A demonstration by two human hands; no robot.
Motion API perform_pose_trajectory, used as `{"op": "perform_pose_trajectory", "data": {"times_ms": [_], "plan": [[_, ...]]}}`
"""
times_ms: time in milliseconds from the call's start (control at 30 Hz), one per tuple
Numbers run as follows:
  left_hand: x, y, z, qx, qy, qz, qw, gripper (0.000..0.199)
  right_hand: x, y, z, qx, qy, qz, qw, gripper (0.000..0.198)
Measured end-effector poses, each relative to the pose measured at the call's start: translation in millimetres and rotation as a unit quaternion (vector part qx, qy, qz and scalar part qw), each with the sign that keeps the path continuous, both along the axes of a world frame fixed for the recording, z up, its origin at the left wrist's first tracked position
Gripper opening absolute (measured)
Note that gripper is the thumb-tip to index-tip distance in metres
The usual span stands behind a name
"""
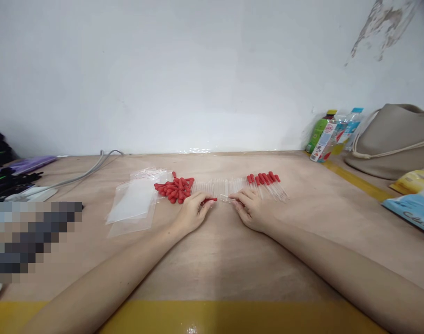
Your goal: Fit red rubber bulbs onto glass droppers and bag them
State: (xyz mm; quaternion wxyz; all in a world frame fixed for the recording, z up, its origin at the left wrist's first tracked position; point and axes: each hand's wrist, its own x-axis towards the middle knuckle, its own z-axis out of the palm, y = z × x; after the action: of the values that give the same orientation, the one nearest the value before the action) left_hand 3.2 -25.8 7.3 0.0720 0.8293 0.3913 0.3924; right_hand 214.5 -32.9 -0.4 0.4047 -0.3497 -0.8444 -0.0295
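Note:
My left hand [194, 211] is closed on a red rubber bulb [210, 199], its end pointing right. Facing it, my right hand [251, 208] pinches a clear glass dropper tube [227, 198], whose end points left toward the bulb; a small gap shows between the two. Behind my hands lies a row of clear glass tubes [212, 186]. A pile of red rubber bulbs [176, 188] sits left of that row. To the right lie several droppers with red bulbs on their tubes [267, 181], side by side.
Clear plastic bags [131, 204] lie left of the bulbs. A grey cable [89, 170] runs along the left. Bottles [333, 134] and a grey-brown bag [394, 139] stand at the back right, with a blue and yellow package [414, 204] nearer. Yellow tape [184, 315] marks the front edge.

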Motion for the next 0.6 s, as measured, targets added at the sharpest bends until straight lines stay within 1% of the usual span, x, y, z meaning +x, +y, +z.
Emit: {"op": "perform_pose_trajectory", "data": {"times_ms": [133,300,467,600], "plan": [[2.2,1.4,0.1,-0.012,-0.012,0.006,1.000,0.016,-0.1,1.4,-1.6,0.009,-0.003,0.009,1.000,0.021],[5.8,2.4,-0.7,-0.023,-0.015,-0.006,1.000,0.017,0.2,4.5,-4.6,0.007,-0.013,0.020,1.000,0.020],[5.6,3.7,-2.3,-0.012,-0.026,-0.043,0.999,0.017,1.7,6.9,-5.9,0.003,0.004,0.047,0.999,0.020],[3.8,1.8,-0.5,-0.026,-0.023,-0.082,0.996,0.018,3.7,8.0,-4.9,-0.018,0.002,0.066,0.998,0.023]]}}
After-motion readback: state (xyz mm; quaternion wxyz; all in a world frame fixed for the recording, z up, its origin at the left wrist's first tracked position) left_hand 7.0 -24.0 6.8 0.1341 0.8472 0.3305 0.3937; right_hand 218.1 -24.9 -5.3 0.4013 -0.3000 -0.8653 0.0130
